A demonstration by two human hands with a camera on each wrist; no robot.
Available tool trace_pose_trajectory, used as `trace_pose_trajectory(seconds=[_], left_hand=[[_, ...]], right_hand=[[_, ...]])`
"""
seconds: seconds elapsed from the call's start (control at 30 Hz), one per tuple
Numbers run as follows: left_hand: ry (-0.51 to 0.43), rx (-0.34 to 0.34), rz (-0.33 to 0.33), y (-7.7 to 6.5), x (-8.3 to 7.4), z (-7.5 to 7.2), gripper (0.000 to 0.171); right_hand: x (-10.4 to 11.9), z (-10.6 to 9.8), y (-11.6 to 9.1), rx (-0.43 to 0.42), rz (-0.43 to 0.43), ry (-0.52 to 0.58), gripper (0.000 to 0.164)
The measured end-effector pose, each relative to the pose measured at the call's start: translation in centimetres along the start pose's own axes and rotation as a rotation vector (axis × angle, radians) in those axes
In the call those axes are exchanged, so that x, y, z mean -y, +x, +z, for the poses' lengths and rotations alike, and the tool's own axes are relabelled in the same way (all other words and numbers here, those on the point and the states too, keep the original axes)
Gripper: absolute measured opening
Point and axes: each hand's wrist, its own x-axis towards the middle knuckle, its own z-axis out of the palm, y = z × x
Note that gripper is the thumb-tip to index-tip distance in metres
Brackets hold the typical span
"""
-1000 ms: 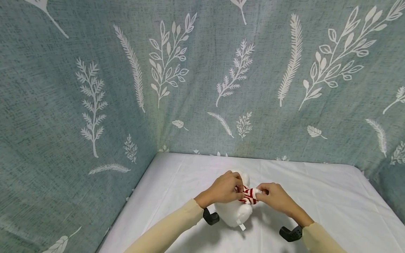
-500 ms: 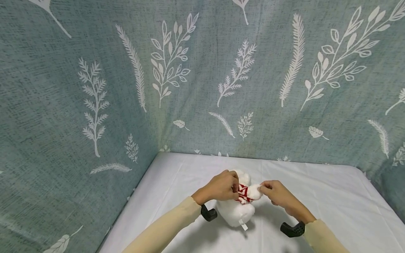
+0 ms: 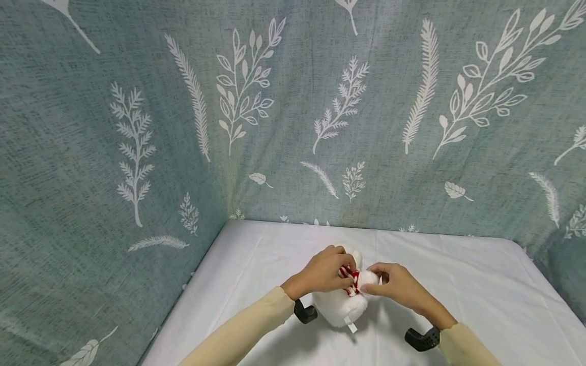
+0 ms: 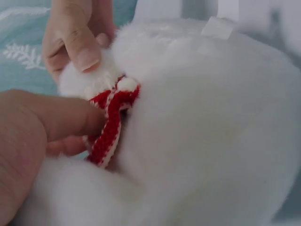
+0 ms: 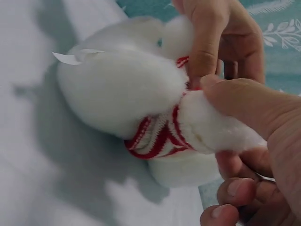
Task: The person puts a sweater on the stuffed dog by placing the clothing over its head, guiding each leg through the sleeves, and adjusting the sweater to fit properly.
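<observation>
A white plush toy (image 3: 336, 306) lies on the white-covered table, wearing a red-and-white knitted sweater (image 3: 351, 287). My left hand (image 3: 322, 270) pinches the sweater; in the left wrist view its fingers (image 4: 77, 115) are on the red knit. With thumb and fingers, my right hand (image 3: 400, 285) holds the toy's white arm (image 3: 368, 280) where it sticks out of the sleeve. The right wrist view shows the right thumb (image 5: 230, 94) on that arm (image 5: 216, 125), close to the striped sleeve (image 5: 164, 136). My left hand covers part of the toy's upper body.
A small white tag (image 3: 350, 325) hangs from the toy's near end. Black wrist devices (image 3: 422, 339) sit on both wrists. Behind and left of the table (image 3: 458, 269) hang green curtains (image 3: 293, 127) with white leaf patterns.
The right hand let go of the striped sleeve end, pulled at the arm's tip, then moved back inward around the arm. More white arm now shows beyond the sleeve. The left hand barely shifted.
</observation>
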Motion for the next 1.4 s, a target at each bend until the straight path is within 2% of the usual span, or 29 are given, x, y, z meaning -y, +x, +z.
trace_pose_trajectory(seconds=[0.13, 0.27, 0.37, 0.5, 0.73, 1.07, 1.27, 1.4], left_hand=[[0.026, -0.025, 0.005, 0.1, -0.2, 0.3, 0.005], [0.068, -0.038, 0.000, 0.2, -0.4, 0.1, 0.007], [0.084, -0.025, -0.038, 0.2, -0.5, -0.2, 0.012], [0.056, -0.007, -0.107, 0.0, -0.3, -0.6, 0.019], [0.021, -0.001, -0.153, -0.4, 0.1, -0.7, 0.020], [0.020, -0.010, -0.163, -0.7, 0.4, -0.9, 0.021], [0.032, -0.022, -0.196, -0.8, 0.3, -0.8, 0.020], [-0.001, -0.031, -0.167, -0.9, 0.4, -0.7, 0.014]], right_hand=[[0.0, -0.2, -0.2, 0.000, -0.013, -0.050, 0.039], [-0.1, -0.4, -0.3, 0.002, 0.000, -0.077, 0.031], [-0.4, -0.6, -0.3, 0.006, 0.016, -0.081, 0.022], [-0.6, -1.0, -0.2, 0.014, 0.042, -0.069, 0.015], [-0.9, -1.0, -0.1, 0.043, 0.104, 0.023, 0.019], [-0.9, -0.9, -0.1, 0.025, 0.087, -0.014, 0.020], [-1.1, -1.0, -0.3, 0.022, 0.073, -0.037, 0.019], [-0.9, -0.9, -0.5, 0.024, 0.102, -0.032, 0.021]])
